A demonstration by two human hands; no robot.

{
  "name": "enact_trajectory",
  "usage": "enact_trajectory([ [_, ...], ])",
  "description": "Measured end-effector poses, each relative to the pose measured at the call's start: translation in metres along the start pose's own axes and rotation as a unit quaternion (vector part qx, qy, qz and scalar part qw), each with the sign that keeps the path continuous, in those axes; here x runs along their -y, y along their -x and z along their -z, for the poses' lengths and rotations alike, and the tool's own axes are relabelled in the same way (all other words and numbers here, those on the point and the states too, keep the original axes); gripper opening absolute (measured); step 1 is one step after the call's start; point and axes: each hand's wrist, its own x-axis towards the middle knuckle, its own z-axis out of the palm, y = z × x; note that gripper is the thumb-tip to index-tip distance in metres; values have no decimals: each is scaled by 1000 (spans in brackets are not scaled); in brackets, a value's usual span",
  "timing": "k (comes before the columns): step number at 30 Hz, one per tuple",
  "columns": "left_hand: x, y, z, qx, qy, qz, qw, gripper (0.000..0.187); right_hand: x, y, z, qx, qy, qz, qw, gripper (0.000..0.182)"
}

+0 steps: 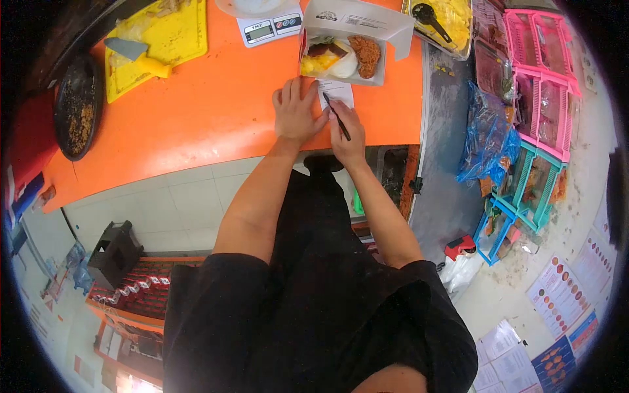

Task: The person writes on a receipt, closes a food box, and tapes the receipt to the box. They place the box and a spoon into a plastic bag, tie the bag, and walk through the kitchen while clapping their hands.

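My right hand grips a black pen, its tip near a small white slip of paper on the orange table. My left hand lies flat with its fingers spread, at the left edge of the slip. Just beyond both hands stands an open white cardboard food box. Inside it are a piece of fried chicken, a white mound that looks like rice, and some yellow and dark brown food. Part of the slip is hidden by the box and my hands.
A kitchen scale sits behind the left hand. Farther left are a yellow cutting board, a knife and a dark oval dish. At right are a tray of yellow food, a black spoon and pink racks.
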Motion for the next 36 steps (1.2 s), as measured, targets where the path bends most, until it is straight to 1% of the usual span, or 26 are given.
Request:
enact_trajectory([
  [2, 0, -1, -2, 1, 11, 1, 1000, 64, -6, -2, 3, -7, 7, 8, 1000, 27],
  [4, 0, -1, -3, -8, 5, -1, 1000, 62, -9, -4, 7, -71, -58, -110, 990, 26],
  [5, 0, -1, -2, -6, 4, -1, 1000, 62, -9, -4, 7, -71, -60, -111, 989, 26],
  [7, -1, -1, -2, -5, -1, 5, 1000, 62, -10, -4, 8, -65, 22, 4, 998, 25],
  [8, -1, -2, -2, -4, -1, 6, 1000, 62, -4, -5, 11, -63, 22, 3, 998, 25],
  [10, -1, -2, -2, 1, -4, 7, 1000, 63, 9, -4, 15, -35, 130, 67, 989, 25],
  [11, 0, -2, -2, 1, -4, 9, 1000, 63, 10, -4, 14, -33, 129, 67, 989, 25],
  [13, 0, -2, -1, 4, 1, 5, 1000, 64, 11, -3, 10, -25, 45, 42, 998, 25],
  [14, 1, -1, -1, 5, 2, 5, 1000, 64, 9, -1, 6, -24, 46, 41, 998, 25],
  [16, 1, -1, -2, 7, -2, 3, 1000, 65, 6, 1, -1, -13, -24, -3, 1000, 25],
  [20, 2, -1, 0, 8, 2, 5, 1000, 66, 12, -3, 1, 9, -39, -18, 999, 24],
  [22, 2, 0, 0, 0, 14, 1, 1000, 66, 12, -6, 3, 18, 25, 27, 999, 24],
  [23, 2, 0, -2, 0, 14, 2, 1000, 66, 9, -5, 2, 19, 26, 26, 999, 24],
  [25, 3, 0, -6, -6, 7, 4, 1000, 69, 4, -4, 0, -73, -6, -56, 996, 23],
  [26, 3, -1, -6, -6, 6, 4, 1000, 69, 7, -6, 2, -73, 3, -37, 997, 24],
  [27, 3, -1, -5, -14, 13, 0, 1000, 67, 11, -7, 3, -72, 2, -37, 997, 24],
  [29, 3, 1, -4, -18, 21, -2, 1000, 66, 16, -3, 6, -12, -3, -14, 1000, 24],
  [31, 2, 1, -3, -3, 0, 1, 1000, 65, 15, 0, 5, -3, 1, -12, 1000, 23],
  [36, 4, 1, -3, -5, 6, -2, 1000, 66, 9, 2, 0, 2, -15, 8, 1000, 23],
])
